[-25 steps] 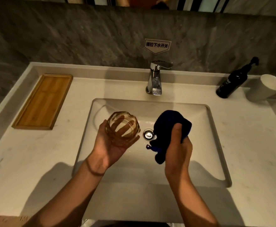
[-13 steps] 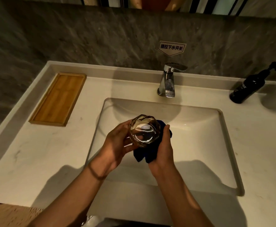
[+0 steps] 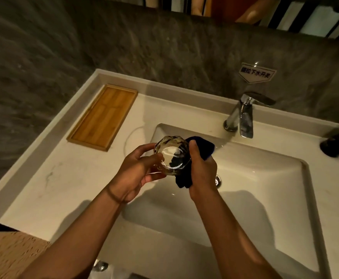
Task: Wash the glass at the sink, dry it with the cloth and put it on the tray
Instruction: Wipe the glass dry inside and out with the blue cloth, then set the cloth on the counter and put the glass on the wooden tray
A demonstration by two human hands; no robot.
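Glass (image 3: pixel 172 155) now gripped by the left hand (image 3: pixel 139 171) and pressed against the cloth (image 3: pixel 201 147) bunched in the right hand (image 3: pixel 201 170), so drying's begun, tray (image 3: pixel 103 116) waiting at ten o'clock.

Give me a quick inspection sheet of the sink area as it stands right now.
Surface: pale countertop around a white sink; faucet shows no running water.
Job's things: glass held over the sink, dark blue cloth pressed against it; wooden tray bare.
Clutter: dark bottle at right edge.
Grippers: left hand grips the glass; right hand holds the cloth.
Cables: nothing seen.
Surroundings: grey stone wall, a sign above the faucet.
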